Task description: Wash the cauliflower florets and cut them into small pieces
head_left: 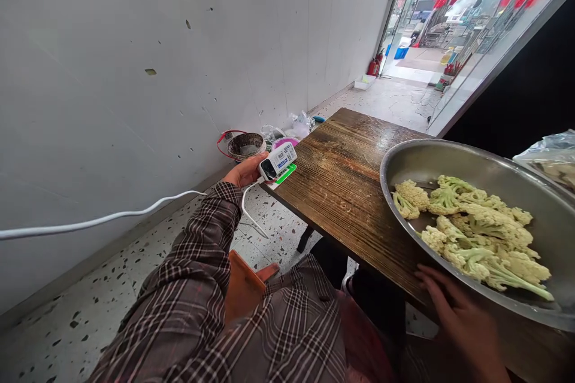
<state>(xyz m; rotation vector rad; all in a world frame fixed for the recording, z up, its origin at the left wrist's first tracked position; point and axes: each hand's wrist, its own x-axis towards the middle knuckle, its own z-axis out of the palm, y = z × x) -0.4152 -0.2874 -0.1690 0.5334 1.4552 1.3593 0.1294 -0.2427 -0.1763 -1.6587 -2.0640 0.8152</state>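
Observation:
My left hand [246,171] is closed round a white power bank [277,160] with a dark display end and printed lettering. A white cable [245,206] is plugged into its lower end and loops down. Under it, a green-and-white card [286,173] lies at the table corner. My right hand [462,317] is at the table's near edge, fingers stretched out beside the basin, partly in shadow; whether it touches the rim I cannot tell. The large steel basin [404,158] contains several pale cauliflower florets [485,233].
The brown wooden table [341,173] stands in front of me. On the floor by the white wall are a dirty bucket [246,145] with a red handle and plastic bags [300,124]. A clear bag [550,155] sits beyond the basin. Fire extinguishers [374,66] stand near the glass door.

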